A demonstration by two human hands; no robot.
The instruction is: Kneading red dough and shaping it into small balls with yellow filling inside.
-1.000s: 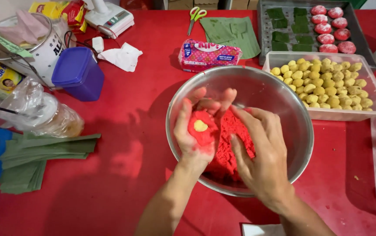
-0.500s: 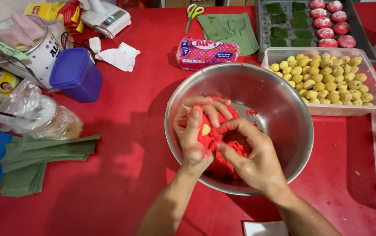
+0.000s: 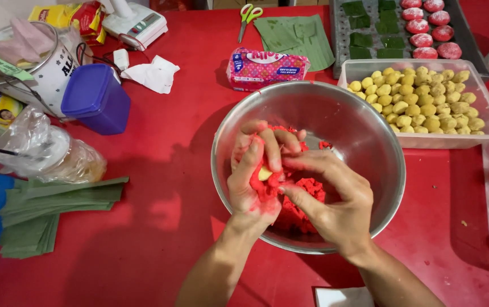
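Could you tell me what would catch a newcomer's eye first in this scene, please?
First, the steel bowl at the centre of the red table, where the left hand cups bright red dough around a small yellow ball while the right hand pinches the dough closed over it. Next, the clear tub of yellow balls just behind the bowl to the right, and beyond it a dark tray holding red cakes on green leaf squares.

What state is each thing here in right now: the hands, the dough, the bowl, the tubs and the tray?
left hand: cupped, holding red dough with a yellow ball inside
right hand: fingers pinching the dough shut
red dough: loose heap in the bowl
steel bowl: upright, partly filled
clear tub: open, full of yellow balls
blue tub: lid on
tray: partly filled with red pieces on green leaf squares
scissors: lying closed
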